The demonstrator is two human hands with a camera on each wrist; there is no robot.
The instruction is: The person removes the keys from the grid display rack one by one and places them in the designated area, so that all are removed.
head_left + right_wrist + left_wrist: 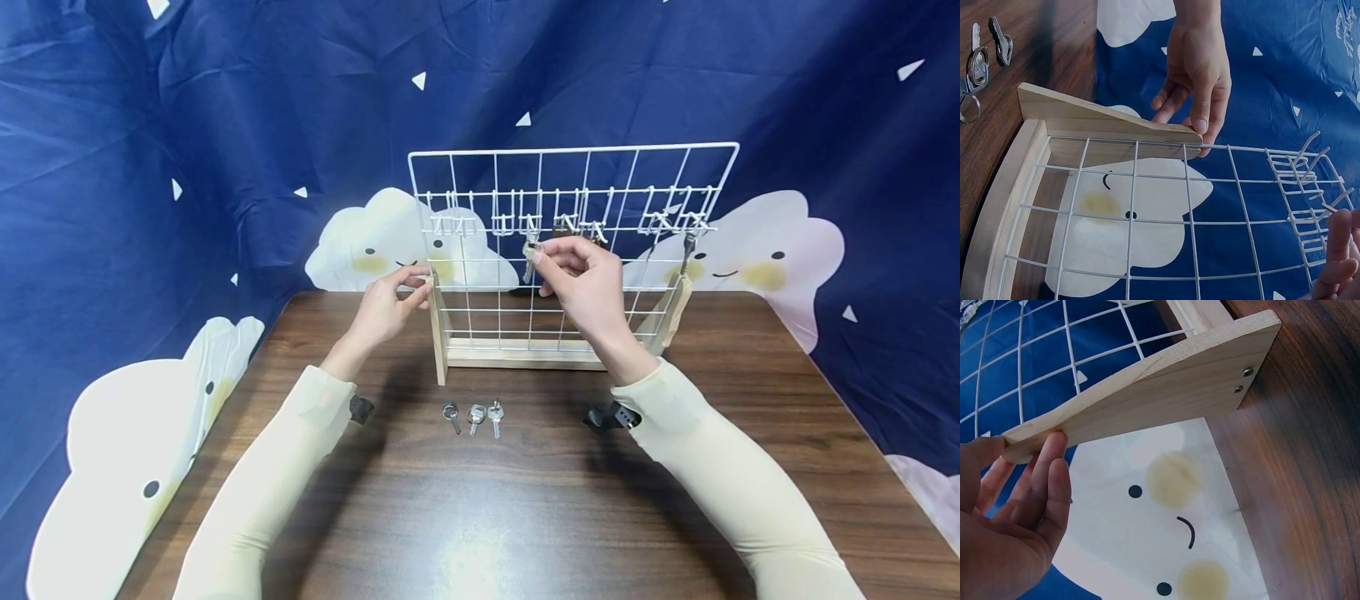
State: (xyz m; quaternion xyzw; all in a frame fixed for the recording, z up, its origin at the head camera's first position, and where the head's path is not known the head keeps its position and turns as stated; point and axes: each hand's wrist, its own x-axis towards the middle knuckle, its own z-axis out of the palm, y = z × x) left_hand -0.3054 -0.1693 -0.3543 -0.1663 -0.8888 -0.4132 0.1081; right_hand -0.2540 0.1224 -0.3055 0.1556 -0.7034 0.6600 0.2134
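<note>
A white wire grid rack (573, 151) stands upright between wooden side supports (1166, 387). My left hand (378, 312) holds the upper end of the left support, thumb on one face and fingertips on the other. With thumb and fingers my right hand (591, 283) pinches a silver key (528, 268), held up right below a white double hook (529, 223) on the grid. In the right wrist view only the fingers (1338, 250) of that hand show, close to the hooks.
On the wooden table (420, 500) in front of the rack lie three silver keys with rings (476, 417). More white hooks (658, 222) line the grid; a dark item (688, 250) hangs at the right end. A blue cloth (300, 100) with cloud prints backs the table.
</note>
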